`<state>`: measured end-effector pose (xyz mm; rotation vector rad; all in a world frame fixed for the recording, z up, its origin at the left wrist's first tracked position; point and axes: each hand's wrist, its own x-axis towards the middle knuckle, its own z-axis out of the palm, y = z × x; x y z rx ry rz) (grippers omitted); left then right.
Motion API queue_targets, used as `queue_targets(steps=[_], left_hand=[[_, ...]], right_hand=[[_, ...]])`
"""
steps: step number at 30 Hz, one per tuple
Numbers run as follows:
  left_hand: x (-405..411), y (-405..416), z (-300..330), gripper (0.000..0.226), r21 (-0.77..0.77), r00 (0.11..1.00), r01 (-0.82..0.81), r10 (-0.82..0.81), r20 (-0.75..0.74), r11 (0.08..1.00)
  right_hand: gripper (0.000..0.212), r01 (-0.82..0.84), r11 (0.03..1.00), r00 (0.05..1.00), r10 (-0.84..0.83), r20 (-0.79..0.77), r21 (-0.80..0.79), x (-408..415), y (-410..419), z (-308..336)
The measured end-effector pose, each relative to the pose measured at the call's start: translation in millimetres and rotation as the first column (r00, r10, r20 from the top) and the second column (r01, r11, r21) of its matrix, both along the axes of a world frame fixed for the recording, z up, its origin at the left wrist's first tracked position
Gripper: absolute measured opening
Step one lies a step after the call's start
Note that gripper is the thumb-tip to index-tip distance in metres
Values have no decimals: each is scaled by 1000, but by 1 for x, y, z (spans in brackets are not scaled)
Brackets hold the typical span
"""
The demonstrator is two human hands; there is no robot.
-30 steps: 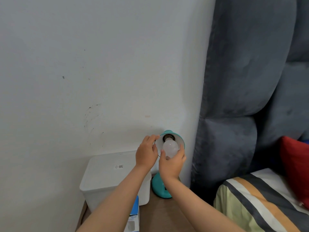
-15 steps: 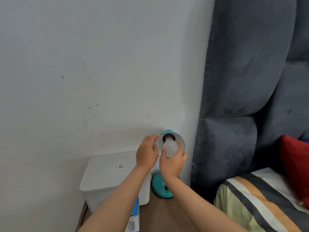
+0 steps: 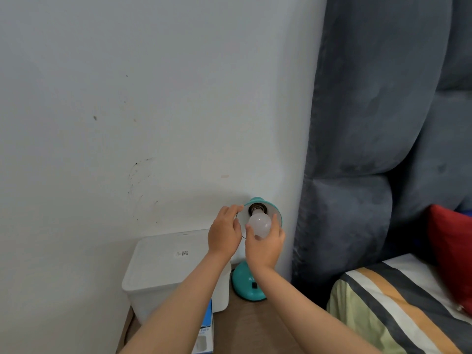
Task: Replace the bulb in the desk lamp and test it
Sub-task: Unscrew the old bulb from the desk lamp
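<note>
White painted wall (image 3: 153, 98) fills most of the head view, marked with faint dark scuffs and small specks, and it meets a tall grey padded fabric headboard (image 3: 383, 123) on the right. Below the headboard lies a bed with a striped cover in grey, white, mustard and pale green (image 3: 396, 302), and a red cushion (image 3: 452, 251) leans at its far right. Down in the corner a brown wooden bedside surface (image 3: 255, 323) carries a white lidded plastic storage box (image 3: 166, 264) against the wall, a blue and white carton (image 3: 205, 333) in front of it, partly hidden by the left forearm, and the round teal base of a desk lamp (image 3: 245, 284) just right of the box. The lamp's teal shade (image 3: 277, 213) is tipped toward the camera. A frosted white round bulb (image 3: 259, 222) sits with its neck at the dark socket inside the shade. The right hand (image 3: 265, 247) grasps the bulb from below, thumb and fingers wrapped around the globe. The left hand (image 3: 224, 232) rests loosely curled against the shade's left rim, its fingertips touching the edge.
</note>
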<state>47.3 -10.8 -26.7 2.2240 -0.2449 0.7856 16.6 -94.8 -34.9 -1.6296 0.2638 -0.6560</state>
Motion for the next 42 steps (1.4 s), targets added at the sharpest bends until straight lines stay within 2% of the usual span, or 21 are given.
queue_targets(steps=[5, 14, 21, 24, 28, 31, 37, 42], left_hand=[[0, 0, 1, 36, 0, 1000, -7, 7, -5, 1000], [-2, -1, 1, 35, 6, 1000, -19, 19, -22, 1000], [-2, -1, 3, 35, 1, 1000, -14, 14, -23, 1000], [-3, -1, 3, 35, -3, 999, -19, 19, -28, 1000], [-3, -2, 3, 34, 3, 999, -32, 33, -30, 999], [-3, -3, 2, 33, -1, 999, -35, 35, -28, 999], [-1, -3, 3, 35, 0, 998, -43, 43, -36, 999], [-3, -3, 3, 35, 6, 999, -35, 35, -29, 999]], right_hand=[[47, 17, 999, 1000, -17, 4, -31, 6, -1, 1], [48, -1, 994, 998, 7, 56, -111, 8, -8, 0], [55, -19, 972, 1000, 22, 13, -235, 2, -15, -2], [64, -13, 982, 1000, 11, -10, -191, -3, -14, 0], [66, -27, 999, 998, 25, -61, -34, -9, -8, 2], [67, -23, 999, 996, 25, -81, 26, -9, -6, 8], [52, -21, 1000, 997, 20, -71, -6, -2, -3, 7], [58, -36, 997, 999, 33, -41, -72, -3, -4, 2]])
